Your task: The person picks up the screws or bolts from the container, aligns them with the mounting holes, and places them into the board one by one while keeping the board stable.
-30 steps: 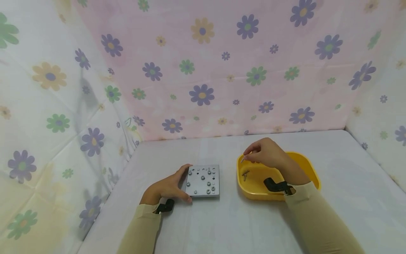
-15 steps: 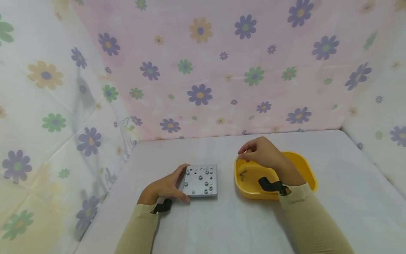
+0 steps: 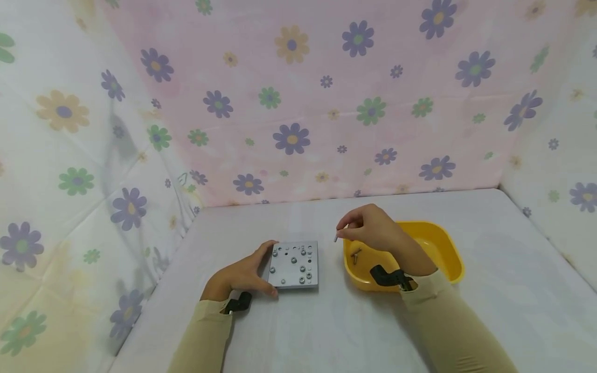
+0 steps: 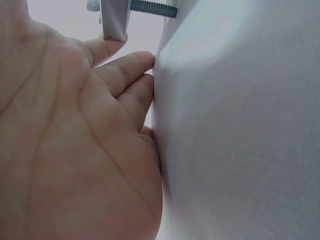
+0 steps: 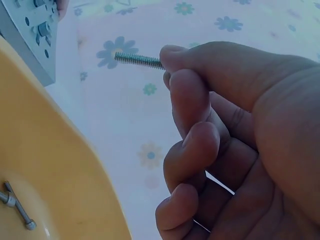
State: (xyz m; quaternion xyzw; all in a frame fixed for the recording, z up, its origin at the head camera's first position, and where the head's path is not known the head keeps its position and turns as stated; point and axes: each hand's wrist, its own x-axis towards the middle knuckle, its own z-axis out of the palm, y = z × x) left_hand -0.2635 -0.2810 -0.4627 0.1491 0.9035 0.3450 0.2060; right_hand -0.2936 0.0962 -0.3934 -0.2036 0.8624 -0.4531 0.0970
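Observation:
A square silver metal plate (image 3: 282, 261) with holes and several socket-head screws (image 3: 294, 260) set in it lies left of centre. My left hand (image 3: 244, 274) holds it by its left side, thumb at the near edge and a finger at the far corner. In the left wrist view the plate's edge (image 4: 115, 22) stands above the cloth, with a threaded screw shank (image 4: 154, 8) sticking out beneath. Thumb and forefinger of my right hand (image 3: 373, 228) pinch a screw (image 5: 137, 61), its threaded end pointing away from the fingertips; its head is hidden.
A yellow plastic tray (image 3: 368, 277) stands on the right, under my right forearm, with a few loose screws (image 3: 356, 255) inside. White cloth (image 3: 326, 331) covers the table. Flowered fabric (image 3: 322, 129) hangs behind and at both sides.
My right hand has moved left with the screw, from over the tray to just past its left rim. The left hand stays on the plate. The head view has shifted slightly.

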